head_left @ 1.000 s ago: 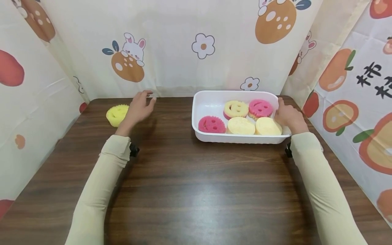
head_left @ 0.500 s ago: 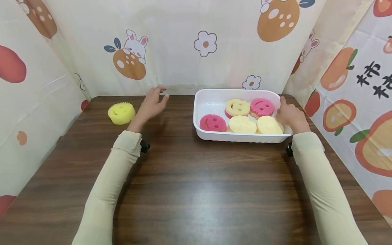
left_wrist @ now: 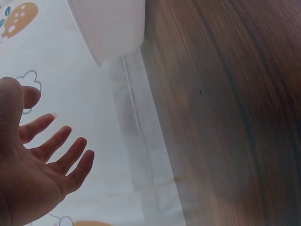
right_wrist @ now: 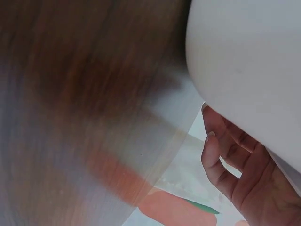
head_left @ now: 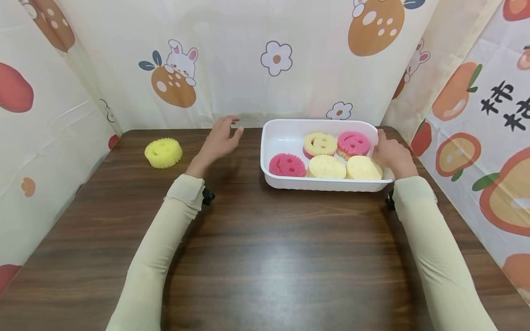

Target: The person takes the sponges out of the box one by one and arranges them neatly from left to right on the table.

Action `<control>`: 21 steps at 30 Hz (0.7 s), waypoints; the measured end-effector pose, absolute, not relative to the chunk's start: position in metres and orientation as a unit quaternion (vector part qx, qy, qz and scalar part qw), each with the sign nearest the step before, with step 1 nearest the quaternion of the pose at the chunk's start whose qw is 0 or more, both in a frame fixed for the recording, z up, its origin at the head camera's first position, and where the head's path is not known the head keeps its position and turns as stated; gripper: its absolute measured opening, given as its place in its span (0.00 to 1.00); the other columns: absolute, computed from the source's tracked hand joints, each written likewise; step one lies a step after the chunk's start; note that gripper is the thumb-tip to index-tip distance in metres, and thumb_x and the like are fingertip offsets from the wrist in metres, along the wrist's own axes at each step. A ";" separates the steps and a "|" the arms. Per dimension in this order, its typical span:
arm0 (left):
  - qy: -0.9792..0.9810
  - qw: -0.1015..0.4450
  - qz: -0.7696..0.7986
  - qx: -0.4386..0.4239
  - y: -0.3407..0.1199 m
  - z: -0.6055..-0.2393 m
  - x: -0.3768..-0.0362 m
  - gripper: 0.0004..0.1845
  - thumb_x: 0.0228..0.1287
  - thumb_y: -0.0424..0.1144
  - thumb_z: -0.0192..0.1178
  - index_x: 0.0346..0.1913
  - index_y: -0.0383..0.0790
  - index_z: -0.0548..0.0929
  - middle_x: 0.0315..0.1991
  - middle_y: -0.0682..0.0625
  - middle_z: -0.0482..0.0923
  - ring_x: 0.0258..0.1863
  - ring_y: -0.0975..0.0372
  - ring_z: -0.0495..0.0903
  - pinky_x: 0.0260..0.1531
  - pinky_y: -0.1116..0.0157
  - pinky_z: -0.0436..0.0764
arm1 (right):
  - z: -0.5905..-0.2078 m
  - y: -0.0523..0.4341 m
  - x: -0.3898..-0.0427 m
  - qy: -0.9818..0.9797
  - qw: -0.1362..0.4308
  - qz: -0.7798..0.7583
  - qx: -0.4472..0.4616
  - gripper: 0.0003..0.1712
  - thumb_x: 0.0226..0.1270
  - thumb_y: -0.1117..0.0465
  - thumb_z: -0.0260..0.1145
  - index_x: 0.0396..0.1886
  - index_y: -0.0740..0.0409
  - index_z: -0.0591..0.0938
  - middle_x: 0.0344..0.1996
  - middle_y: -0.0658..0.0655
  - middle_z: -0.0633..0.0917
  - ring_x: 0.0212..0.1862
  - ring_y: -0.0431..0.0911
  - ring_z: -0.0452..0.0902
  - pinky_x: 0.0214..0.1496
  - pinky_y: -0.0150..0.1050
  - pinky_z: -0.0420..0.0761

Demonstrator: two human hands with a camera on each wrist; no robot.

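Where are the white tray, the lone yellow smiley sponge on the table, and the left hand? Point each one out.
white tray (head_left: 285, 185), head view, on its bare front wall.
yellow smiley sponge (head_left: 163, 152), head view, on the middle of its face.
left hand (head_left: 218, 141), head view, on the back of the hand.

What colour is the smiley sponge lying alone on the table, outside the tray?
Yellow. The lone sponge shows best in the head view, left of the left hand.

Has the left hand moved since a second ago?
Yes. The left hand has moved right, away from the yellow sponge and toward the white tray.
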State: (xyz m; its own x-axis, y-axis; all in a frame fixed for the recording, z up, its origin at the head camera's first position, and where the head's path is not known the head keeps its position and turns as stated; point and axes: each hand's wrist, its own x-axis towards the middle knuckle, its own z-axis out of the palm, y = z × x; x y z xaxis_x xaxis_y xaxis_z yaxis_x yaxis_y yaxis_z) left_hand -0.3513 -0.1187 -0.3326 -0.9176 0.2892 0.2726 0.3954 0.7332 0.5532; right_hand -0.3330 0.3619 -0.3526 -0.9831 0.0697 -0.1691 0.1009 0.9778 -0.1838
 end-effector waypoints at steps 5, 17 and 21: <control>-0.929 0.086 -0.309 -0.186 -0.109 -0.332 -0.352 0.27 0.76 0.47 0.47 0.69 0.33 0.67 0.67 0.35 0.68 0.70 0.47 0.64 0.69 0.49 0.66 | -0.354 0.362 -0.334 0.992 0.076 -0.094 0.042 0.42 0.76 0.55 0.44 0.78 0.66 0.37 0.60 0.83 0.68 0.57 0.77 0.70 0.58 0.73 0.70; -0.923 0.083 -0.311 -0.212 -0.085 -0.332 -0.353 0.27 0.76 0.47 0.48 0.69 0.33 0.67 0.67 0.36 0.69 0.70 0.48 0.66 0.70 0.50 0.66 | -0.356 0.363 -0.335 0.990 0.084 -0.098 0.051 0.44 0.76 0.54 0.45 0.78 0.65 0.34 0.62 0.83 0.65 0.59 0.77 0.68 0.58 0.73 0.70; -0.922 0.078 -0.307 -0.223 -0.078 -0.333 -0.354 0.27 0.76 0.47 0.47 0.70 0.34 0.67 0.67 0.37 0.69 0.70 0.48 0.66 0.71 0.51 0.65 | -0.356 0.363 -0.336 0.990 0.082 -0.098 0.051 0.44 0.76 0.54 0.46 0.78 0.65 0.34 0.62 0.83 0.66 0.58 0.77 0.69 0.58 0.73 0.70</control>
State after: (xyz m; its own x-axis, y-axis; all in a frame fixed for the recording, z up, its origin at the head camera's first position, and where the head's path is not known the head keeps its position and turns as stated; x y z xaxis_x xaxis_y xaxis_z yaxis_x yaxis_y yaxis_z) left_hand -0.3544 -0.0784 -0.3333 -0.8887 0.3623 0.2810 0.4584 0.7127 0.5310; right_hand -0.3363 0.3629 -0.3565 -0.9814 0.0855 -0.1718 0.1176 0.9755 -0.1862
